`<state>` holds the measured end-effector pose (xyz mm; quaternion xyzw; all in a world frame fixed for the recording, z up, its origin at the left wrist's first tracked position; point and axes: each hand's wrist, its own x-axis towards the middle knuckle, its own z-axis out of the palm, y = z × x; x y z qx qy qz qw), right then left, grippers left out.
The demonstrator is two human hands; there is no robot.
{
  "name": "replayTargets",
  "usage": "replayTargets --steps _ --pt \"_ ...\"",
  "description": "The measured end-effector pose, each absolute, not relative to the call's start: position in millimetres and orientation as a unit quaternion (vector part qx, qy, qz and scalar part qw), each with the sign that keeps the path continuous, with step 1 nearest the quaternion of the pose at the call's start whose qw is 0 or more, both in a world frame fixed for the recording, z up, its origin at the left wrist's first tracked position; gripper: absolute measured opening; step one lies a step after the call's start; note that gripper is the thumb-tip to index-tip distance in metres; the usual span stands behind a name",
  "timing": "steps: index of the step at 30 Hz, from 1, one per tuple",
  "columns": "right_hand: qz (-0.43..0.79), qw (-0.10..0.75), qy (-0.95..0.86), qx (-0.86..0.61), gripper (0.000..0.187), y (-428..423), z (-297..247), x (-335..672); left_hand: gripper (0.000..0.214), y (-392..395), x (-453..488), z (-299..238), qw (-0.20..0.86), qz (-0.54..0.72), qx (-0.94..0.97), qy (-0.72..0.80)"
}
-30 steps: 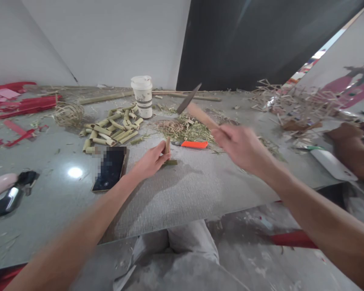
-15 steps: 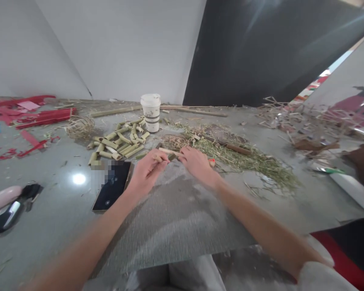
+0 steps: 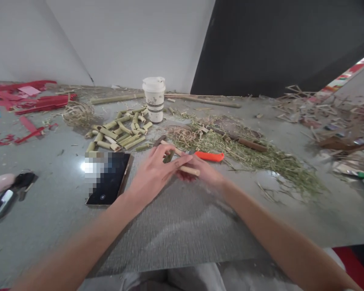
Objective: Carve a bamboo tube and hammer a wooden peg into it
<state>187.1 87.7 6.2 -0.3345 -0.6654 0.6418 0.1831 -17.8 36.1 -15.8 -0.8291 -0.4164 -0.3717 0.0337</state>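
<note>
My left hand (image 3: 153,169) and my right hand (image 3: 204,171) meet low over the table, their fingers overlapping. Both are closed around a short pale wooden stick (image 3: 190,171), whose end sticks out beneath the left fingers. The right fingertips are partly hidden. Behind the left fingers lies a second wooden stick (image 3: 173,148), by a dark block-like end (image 3: 159,140). Through the gap of the left hand shows a green bamboo piece (image 3: 168,157). Just beyond my right hand is a tool with an orange handle (image 3: 210,156); its grey front part is mostly covered.
Left of my hands lies a phone (image 3: 113,182). Cut bamboo pieces (image 3: 118,135) and a lidded paper cup (image 3: 154,101) stand behind. Green shavings (image 3: 261,159) spread to the right. Red strips (image 3: 45,103) and a woven ball (image 3: 78,114) are farther left.
My hands have come together, the left moving right to overlap the right. The orange handle now shows fully beyond the right hand. The view has shifted slightly.
</note>
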Motion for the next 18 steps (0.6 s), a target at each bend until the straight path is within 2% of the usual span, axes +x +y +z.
replayTargets --steps 5,10,15,18 --pt "0.667 0.168 -0.643 -0.337 0.04 86.6 7.6 188.0 0.045 39.1 -20.7 -22.9 0.007 -0.373 -0.825 -0.424" --pt "0.673 0.143 -0.653 -0.316 0.034 91.4 4.1 188.4 0.045 41.3 -25.4 -25.3 0.037 -0.347 -0.831 -0.434" --pt "0.667 0.141 -0.664 -0.306 0.035 93.0 4.0 189.1 0.04 41.4 -25.2 -28.0 0.017 -0.334 -0.816 -0.471" --pt "0.648 0.133 -0.684 -0.308 0.023 92.3 3.4 189.4 0.04 41.6 -25.4 -29.9 0.005 -0.319 -0.812 -0.488"
